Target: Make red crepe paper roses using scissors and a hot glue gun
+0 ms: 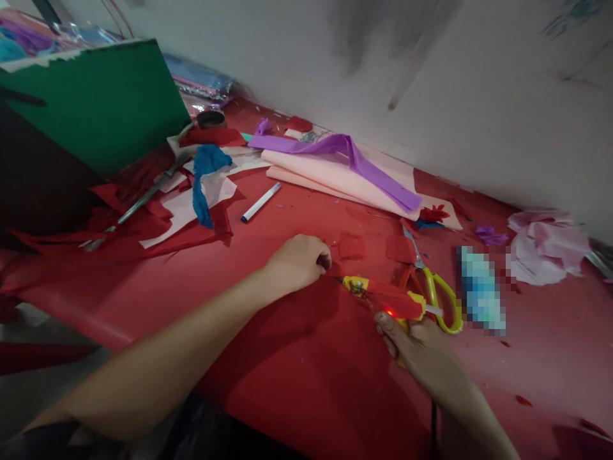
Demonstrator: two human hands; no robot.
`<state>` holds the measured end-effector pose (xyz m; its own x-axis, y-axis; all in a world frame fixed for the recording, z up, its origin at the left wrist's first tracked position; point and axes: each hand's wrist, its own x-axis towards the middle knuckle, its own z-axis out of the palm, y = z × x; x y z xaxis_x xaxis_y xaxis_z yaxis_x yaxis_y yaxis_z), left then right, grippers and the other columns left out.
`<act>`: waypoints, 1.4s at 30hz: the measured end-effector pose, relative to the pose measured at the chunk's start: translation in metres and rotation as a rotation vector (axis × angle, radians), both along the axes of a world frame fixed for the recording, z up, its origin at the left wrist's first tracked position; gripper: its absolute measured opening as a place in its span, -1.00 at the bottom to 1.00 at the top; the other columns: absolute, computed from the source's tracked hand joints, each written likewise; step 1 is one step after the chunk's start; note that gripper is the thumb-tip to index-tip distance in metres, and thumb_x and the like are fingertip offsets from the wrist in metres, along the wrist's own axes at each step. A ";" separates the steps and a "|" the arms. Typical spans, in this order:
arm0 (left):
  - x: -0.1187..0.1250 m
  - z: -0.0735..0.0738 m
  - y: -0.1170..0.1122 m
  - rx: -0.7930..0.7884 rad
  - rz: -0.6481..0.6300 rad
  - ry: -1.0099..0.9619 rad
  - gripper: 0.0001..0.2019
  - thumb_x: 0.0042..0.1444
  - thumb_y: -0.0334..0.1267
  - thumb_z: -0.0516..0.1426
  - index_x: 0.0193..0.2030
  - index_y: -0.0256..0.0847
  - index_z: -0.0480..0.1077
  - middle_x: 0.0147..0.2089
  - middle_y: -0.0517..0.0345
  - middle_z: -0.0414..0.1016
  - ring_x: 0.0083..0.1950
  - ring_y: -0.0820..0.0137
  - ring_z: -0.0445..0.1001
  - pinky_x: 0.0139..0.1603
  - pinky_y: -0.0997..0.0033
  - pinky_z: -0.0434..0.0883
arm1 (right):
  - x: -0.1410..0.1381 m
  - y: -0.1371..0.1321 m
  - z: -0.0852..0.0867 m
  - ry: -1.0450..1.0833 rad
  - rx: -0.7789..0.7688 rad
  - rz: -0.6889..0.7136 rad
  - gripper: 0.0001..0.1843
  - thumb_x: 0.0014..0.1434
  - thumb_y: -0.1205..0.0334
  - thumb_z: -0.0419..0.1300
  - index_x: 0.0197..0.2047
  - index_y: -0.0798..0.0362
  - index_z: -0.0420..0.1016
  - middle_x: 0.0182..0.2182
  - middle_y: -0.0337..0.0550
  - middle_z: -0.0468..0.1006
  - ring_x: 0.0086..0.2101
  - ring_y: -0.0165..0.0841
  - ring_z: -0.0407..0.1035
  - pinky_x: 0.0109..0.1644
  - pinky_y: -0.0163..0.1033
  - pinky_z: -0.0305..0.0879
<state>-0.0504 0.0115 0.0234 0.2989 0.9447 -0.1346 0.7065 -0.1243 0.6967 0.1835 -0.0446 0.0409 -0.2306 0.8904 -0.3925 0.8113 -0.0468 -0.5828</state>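
Observation:
My right hand (416, 342) is wrapped round the handle of a yellow and red hot glue gun (390, 299). Its nozzle points left, a red light glows on its side, and a clear glue stick (433, 310) sticks out of the back. Just left of the nozzle is my left hand (301, 262), its fingers curled together; what they pinch, if anything, is hidden. Beyond the nozzle lies a small red paper square (352, 246) on the red table (287, 358). Yellow-handled scissors (445, 303) rest behind the glue gun.
A capped marker (261, 202) lies mid-table. Folded peach paper (325, 182) with a purple strip (383, 182) runs along the wall. Paper scraps, blue crepe (204, 182) and a metal tool (143, 201) lie left, by a green box (105, 102). Crumpled pink paper (546, 246) is at right.

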 end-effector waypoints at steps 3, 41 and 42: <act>-0.001 -0.001 0.000 -0.005 0.000 -0.017 -0.80 -0.09 -0.52 0.13 -0.36 -0.23 0.54 -0.29 0.11 0.57 -0.30 0.39 0.48 -0.22 0.40 0.37 | 0.002 0.002 -0.001 0.000 0.005 -0.022 -0.43 0.21 -0.17 -0.07 -0.70 -0.02 0.15 -0.73 -0.27 0.27 -0.64 -0.40 0.19 -0.50 -0.25 0.11; 0.000 0.000 0.001 -0.019 0.013 -0.034 -0.79 -0.11 -0.52 0.13 -0.37 -0.22 0.55 -0.30 0.12 0.57 -0.31 0.41 0.48 -0.25 0.44 0.36 | 0.004 0.003 -0.003 -0.040 0.304 -0.030 -0.60 0.17 -0.05 0.05 -0.59 -0.05 0.40 -0.73 -0.29 0.31 -0.65 -0.37 0.24 -0.53 -0.27 0.19; 0.000 0.001 0.001 -0.024 0.012 -0.032 -0.79 -0.11 -0.52 0.13 -0.37 -0.23 0.55 -0.30 0.12 0.57 -0.31 0.40 0.48 -0.25 0.43 0.36 | 0.004 0.003 -0.002 -0.041 0.323 -0.027 -0.59 0.17 -0.04 0.05 -0.62 -0.05 0.37 -0.74 -0.29 0.30 -0.65 -0.37 0.24 -0.52 -0.26 0.20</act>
